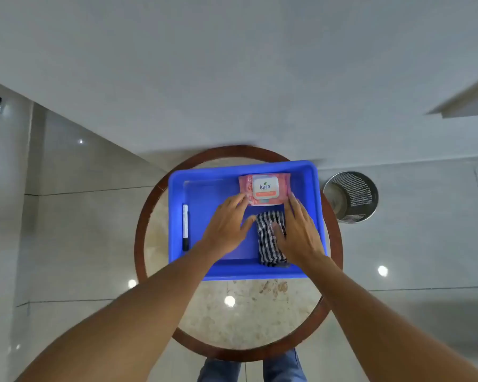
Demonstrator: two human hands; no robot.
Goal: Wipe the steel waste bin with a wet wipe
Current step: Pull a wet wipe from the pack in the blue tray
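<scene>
Here, perforated steel waste bin [351, 197] stands upright.

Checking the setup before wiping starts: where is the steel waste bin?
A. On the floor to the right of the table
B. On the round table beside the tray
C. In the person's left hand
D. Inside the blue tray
A: the steel waste bin stands on the floor tiles, right of the round table, outside the blue tray.

Blue tray [174, 216] on round table [249, 312]
</scene>
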